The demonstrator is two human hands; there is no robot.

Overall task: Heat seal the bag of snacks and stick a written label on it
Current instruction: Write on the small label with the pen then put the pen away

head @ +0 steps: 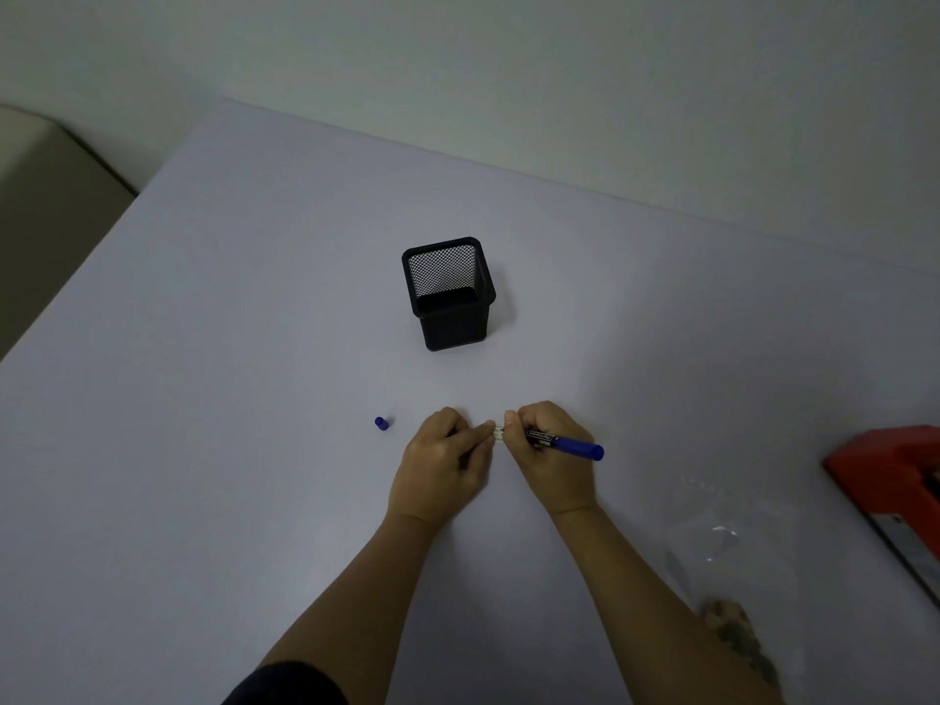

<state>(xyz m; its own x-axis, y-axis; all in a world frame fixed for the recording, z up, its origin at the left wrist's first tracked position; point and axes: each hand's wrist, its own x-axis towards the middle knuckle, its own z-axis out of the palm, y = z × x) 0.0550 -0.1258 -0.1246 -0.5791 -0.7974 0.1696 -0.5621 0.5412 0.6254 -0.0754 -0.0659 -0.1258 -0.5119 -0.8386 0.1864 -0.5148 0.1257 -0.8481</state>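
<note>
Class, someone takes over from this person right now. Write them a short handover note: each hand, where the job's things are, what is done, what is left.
Left hand: pinching down a small white label on the table.
Right hand: holds the uncapped blue marker, tip at the label.
Marker cap lies left of the hands; black mesh pen holder behind them looks empty.
Clear snack bag lies on the right, beside the red heat sealer.
Whether the bag is sealed cannot be told.
Left: finish writing, stick label on bag.
</note>
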